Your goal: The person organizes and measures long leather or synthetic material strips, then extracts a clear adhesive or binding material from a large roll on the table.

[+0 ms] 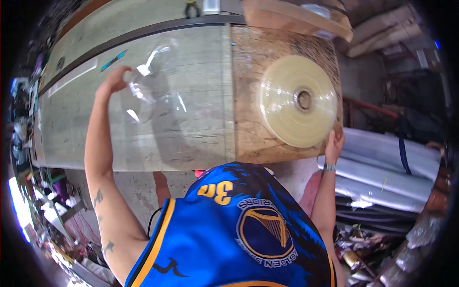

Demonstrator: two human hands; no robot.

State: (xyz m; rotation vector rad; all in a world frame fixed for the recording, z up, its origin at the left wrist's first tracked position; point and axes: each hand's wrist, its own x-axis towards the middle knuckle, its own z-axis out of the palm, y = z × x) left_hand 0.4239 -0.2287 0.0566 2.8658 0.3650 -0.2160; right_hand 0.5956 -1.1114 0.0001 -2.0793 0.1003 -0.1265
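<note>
Cluttered workshop surroundings are seen around a long grey worktable (143, 143), whose right end is covered by a rough wooden board (248, 95); grey rolls of sheet material (387, 162) are stacked to the right of the table, and mixed scrap is piled low at the right edge of the view; a blue pen-like object (113, 60) lies on the far part of the tabletop, and a cardboard box (296, 19) rests at the far end of the board. On the board a large roll of clear yellowish film (297, 100) lies flat, its hollow core facing up. The left hand (114, 79) is stretched out over the grey surface, its fingers closed on the loose end of a clear plastic sheet (153, 91), which is lifted and crumpled above the table, well apart from the roll. The right hand (333, 143) is placed against the near right rim of the roll, touching it; whether its fingers are curled round the edge or only pressed flat cannot be told. A blue basketball jersey (239, 229) fills the lower middle of the view; a wristband (329, 167) is worn on the right wrist.
</note>
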